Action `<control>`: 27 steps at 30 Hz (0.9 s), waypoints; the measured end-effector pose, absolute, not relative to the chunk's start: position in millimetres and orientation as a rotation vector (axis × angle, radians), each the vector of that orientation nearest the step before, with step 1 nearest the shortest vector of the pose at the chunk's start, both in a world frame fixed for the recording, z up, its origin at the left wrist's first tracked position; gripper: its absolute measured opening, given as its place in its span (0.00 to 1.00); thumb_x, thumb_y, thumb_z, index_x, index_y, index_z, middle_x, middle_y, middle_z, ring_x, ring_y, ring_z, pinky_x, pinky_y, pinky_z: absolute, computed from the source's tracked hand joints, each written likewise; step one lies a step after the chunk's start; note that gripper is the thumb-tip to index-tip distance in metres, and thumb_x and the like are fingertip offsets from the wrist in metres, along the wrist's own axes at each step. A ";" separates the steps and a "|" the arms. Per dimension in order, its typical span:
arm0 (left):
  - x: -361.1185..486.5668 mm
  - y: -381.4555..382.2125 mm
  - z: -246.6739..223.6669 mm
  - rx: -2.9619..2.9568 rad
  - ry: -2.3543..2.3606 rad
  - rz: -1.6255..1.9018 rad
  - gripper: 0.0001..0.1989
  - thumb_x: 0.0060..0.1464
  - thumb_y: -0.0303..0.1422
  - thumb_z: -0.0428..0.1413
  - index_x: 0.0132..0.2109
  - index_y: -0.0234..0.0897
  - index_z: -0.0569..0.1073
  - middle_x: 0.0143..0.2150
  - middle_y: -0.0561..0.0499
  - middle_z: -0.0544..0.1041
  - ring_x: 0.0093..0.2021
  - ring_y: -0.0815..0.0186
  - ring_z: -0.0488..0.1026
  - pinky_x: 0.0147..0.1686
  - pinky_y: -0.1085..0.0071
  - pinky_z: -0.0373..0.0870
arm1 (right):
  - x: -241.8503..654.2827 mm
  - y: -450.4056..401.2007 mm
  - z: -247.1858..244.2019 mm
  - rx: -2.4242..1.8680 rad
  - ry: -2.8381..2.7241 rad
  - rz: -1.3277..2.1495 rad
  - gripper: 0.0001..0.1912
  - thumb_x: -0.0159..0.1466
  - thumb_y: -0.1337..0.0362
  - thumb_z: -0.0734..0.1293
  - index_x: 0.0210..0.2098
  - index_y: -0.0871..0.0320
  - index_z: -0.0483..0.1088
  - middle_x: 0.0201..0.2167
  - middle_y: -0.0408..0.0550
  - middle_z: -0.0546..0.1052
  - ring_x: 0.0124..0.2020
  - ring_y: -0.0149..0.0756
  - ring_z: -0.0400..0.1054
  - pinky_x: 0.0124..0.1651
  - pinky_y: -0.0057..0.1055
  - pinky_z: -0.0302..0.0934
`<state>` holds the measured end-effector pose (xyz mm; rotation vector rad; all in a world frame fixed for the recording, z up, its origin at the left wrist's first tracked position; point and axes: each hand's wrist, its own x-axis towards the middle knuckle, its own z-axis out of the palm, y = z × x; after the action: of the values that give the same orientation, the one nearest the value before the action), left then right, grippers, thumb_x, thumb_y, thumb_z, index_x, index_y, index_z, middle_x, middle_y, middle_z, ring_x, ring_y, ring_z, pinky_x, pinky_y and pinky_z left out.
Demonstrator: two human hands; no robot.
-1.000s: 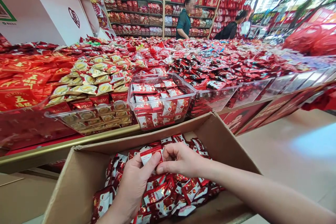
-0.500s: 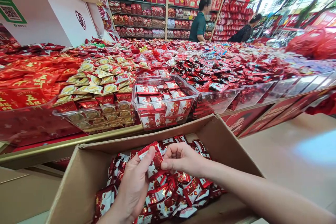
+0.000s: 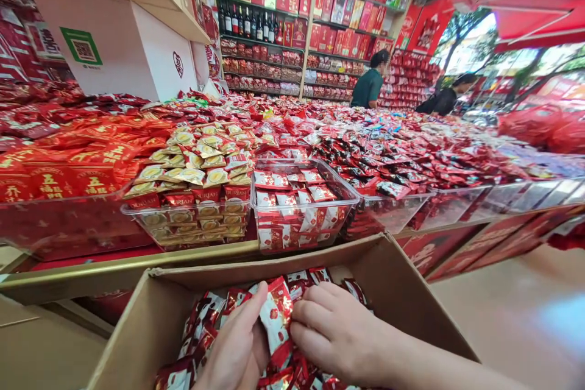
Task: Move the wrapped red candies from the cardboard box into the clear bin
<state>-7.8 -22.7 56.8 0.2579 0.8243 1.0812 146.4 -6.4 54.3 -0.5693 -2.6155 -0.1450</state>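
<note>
Inside an open cardboard box point(image 3: 274, 265) lie many small red and white packets point(image 3: 201, 317). My left hand point(image 3: 240, 341) is closed on a red and white packet point(image 3: 276, 317), with the thumb along its left edge. Against the right side of that packet, my right hand point(image 3: 336, 329) has its fingers curled downward over the pile; its fingertips are hidden, so what it grips cannot be made out. Beyond the box, a clear plastic bin point(image 3: 306, 207) holds similar packets in stacked rows.
Bins of gold durian packets point(image 3: 201, 161) and red packets point(image 3: 91, 164) stand at the left. More heaped bins run to the right. A white box with a QR code point(image 3: 119, 42) is behind. Two people, one in a green shirt point(image 3: 367, 86), are near the shelves.
The view has tilted up. My right hand has turned from a pinch at the packet to curled fingers facing down beside it. The packet in my left hand now stands more upright.
</note>
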 end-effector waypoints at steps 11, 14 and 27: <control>-26.6 -15.1 38.4 0.458 0.922 0.975 0.19 0.47 0.45 0.49 0.33 0.32 0.73 0.25 0.49 0.74 0.23 0.70 0.68 0.22 0.76 0.59 | 164.2 72.4 166.6 -0.816 -2.322 -0.441 0.06 0.57 0.67 0.59 0.28 0.61 0.66 0.27 0.48 0.69 0.31 0.30 0.59 0.33 0.27 0.53; -26.0 -14.8 34.3 0.491 0.890 0.918 0.20 0.46 0.46 0.51 0.31 0.31 0.73 0.24 0.49 0.74 0.22 0.70 0.68 0.21 0.77 0.59 | 166.1 115.7 173.1 -0.936 -2.530 -0.396 0.06 0.55 0.64 0.62 0.26 0.61 0.66 0.25 0.46 0.68 0.28 0.29 0.59 0.30 0.25 0.51; -26.4 -11.7 25.6 0.523 0.938 0.853 0.22 0.38 0.49 0.54 0.30 0.32 0.73 0.22 0.50 0.74 0.21 0.70 0.68 0.21 0.76 0.57 | 150.9 162.3 153.9 -1.069 -2.979 -0.080 0.05 0.49 0.66 0.66 0.26 0.60 0.72 0.27 0.46 0.73 0.28 0.30 0.63 0.31 0.24 0.52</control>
<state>-26.4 -11.7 25.6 0.5231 0.9376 0.8530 150.9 162.3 153.9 -1.0688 -2.9791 -0.0805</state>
